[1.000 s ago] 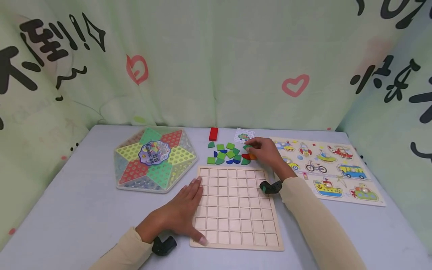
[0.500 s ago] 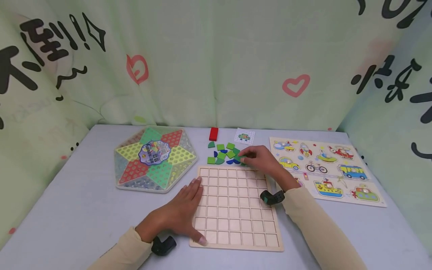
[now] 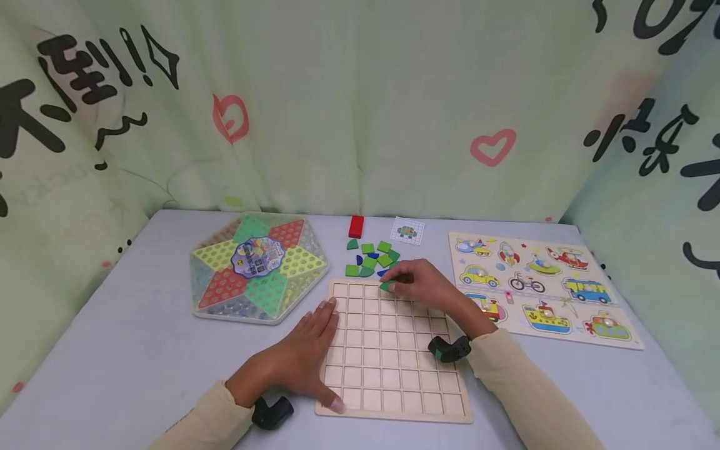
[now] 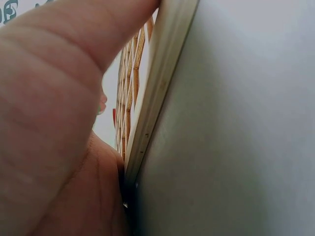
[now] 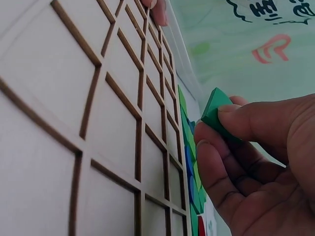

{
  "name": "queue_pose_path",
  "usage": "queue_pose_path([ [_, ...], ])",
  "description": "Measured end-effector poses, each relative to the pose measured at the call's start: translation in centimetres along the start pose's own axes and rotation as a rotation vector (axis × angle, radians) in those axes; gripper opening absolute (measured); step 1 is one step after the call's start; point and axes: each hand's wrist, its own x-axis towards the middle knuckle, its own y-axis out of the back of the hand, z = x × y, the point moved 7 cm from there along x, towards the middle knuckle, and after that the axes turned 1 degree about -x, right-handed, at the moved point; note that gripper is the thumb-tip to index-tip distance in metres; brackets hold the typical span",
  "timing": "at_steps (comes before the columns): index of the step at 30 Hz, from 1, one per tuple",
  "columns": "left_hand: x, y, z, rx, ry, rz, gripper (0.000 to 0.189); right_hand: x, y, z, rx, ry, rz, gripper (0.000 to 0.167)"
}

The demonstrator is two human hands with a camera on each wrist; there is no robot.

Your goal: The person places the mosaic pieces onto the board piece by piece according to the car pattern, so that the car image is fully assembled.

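A wooden grid board (image 3: 396,356) lies flat on the table. My left hand (image 3: 295,353) rests along its left edge, fingers straight and thumb over the near left corner; the left wrist view has the thumb (image 4: 74,39) close against the board's side. Between thumb and fingers, my right hand (image 3: 424,289) pinches a dark green rounded piece (image 5: 214,114), like a quarter circle, above the board's far rows. Just beyond the far edge lie several loose pieces, among them light green squares (image 3: 368,248) and blue rounded ones (image 3: 373,255). The right hand hides some of these.
A small pattern card (image 3: 407,230) and a red block (image 3: 356,226) lie at the back. To the left is a hexagonal Chinese checkers box (image 3: 205,290); to the right, a vehicle peg puzzle (image 3: 509,322). A printed curtain (image 3: 360,125) stands behind the table.
My right hand has come from the loose pieces leftward and toward me, over the board's far rows, with the green piece pinched. My left hand stays on the board's edge.
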Motion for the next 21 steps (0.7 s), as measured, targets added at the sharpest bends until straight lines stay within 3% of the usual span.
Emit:
queue_pose_path([
  [21,0.1,0.0,0.0,0.012,0.024,-0.014,0.14,-1.8,-3.8,-2.3,-0.042,0.108,-0.216,0.019],
])
